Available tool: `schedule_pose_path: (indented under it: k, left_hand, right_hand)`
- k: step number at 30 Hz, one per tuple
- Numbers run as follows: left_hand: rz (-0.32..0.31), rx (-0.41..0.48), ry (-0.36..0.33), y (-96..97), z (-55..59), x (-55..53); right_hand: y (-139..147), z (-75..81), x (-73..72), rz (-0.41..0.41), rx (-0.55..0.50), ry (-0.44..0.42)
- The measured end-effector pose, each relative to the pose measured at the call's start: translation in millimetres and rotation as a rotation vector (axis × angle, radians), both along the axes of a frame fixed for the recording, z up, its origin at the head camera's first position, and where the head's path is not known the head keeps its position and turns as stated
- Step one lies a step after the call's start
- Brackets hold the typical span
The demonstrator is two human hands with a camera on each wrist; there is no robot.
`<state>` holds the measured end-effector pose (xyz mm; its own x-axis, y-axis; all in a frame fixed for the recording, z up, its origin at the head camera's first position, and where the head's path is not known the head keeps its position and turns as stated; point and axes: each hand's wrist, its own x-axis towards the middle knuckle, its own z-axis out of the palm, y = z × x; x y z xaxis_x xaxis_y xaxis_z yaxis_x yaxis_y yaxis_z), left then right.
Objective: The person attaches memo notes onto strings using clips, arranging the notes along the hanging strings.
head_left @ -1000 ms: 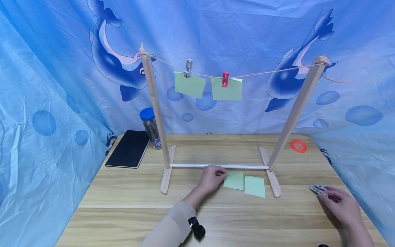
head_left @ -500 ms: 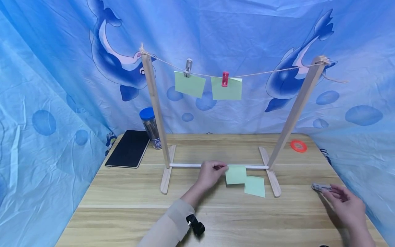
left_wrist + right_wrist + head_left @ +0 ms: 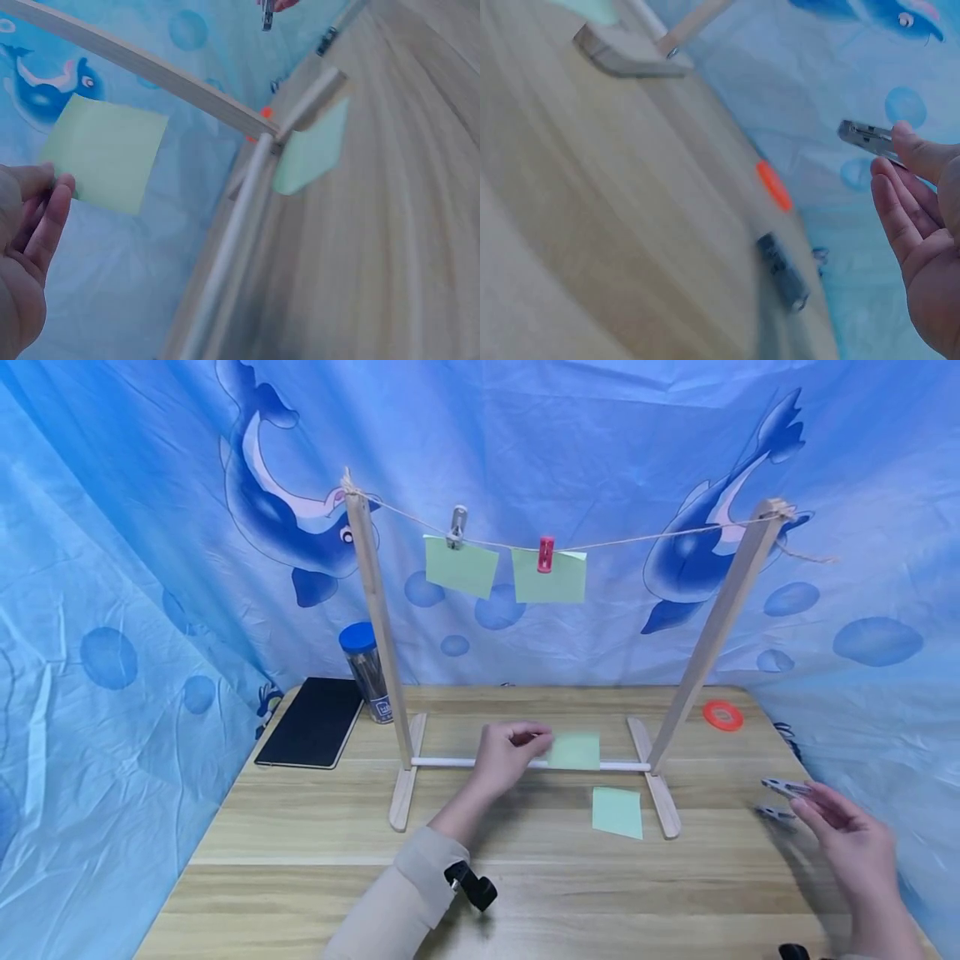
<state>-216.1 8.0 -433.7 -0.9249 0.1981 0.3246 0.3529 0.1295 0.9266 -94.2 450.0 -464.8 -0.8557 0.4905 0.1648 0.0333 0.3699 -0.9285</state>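
My left hand (image 3: pixel 510 758) pinches a green sticky note (image 3: pixel 109 154) by its edge, raised off the table in front of the rack's white crossbar (image 3: pixel 465 763). A second green note (image 3: pixel 617 812) lies on the table near the rack's right foot. At the right, my right hand (image 3: pixel 851 839) pinches a grey clothespin (image 3: pixel 866 136) between thumb and fingers, above the table. Another grey clothespin (image 3: pixel 783 271) lies on the tabletop below it. On the string (image 3: pixel 637 538) between the posts hang two green notes, one under a grey clip (image 3: pixel 457 527), one under a red clip (image 3: pixel 546 554).
Wooden posts (image 3: pixel 378 627) hold the string up at each end. A black notebook (image 3: pixel 309 723) and a blue-lidded jar (image 3: pixel 367 672) stand at the back left. An orange ring (image 3: pixel 723 716) lies at the back right. Blue dolphin-print cloth (image 3: pixel 585 460) hangs behind the table.
My left hand has lifted the left note from the table, up and away from the other note. My right hand has raised one clothespin, leaving another on the table.
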Motion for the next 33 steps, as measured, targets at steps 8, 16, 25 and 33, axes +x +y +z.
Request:
schedule_pose_path:
  k: [8, 16, 25, 33]
  left_hand:
    - [0.013, 0.070, -0.024, -2.2, 30.6, -1.2]
    - [-0.030, 0.125, 0.001, -0.3, 56.9, 0.1]
    - [0.009, 0.139, 0.087, 6.9, 85.3, -3.4]
    - [0.017, 0.148, 0.130, 10.5, 113.9, -9.2]
  right_hand:
    - [-19.3, 32.5, -12.0, 0.042, 0.052, 0.033]
    - [-48.9, 64.4, -24.7, 0.099, 0.229, 0.192]
    - [-83.1, 107.1, -42.1, 0.204, 0.300, 0.376]
    - [-102.7, 144.2, -57.9, 0.383, 0.350, 0.646]
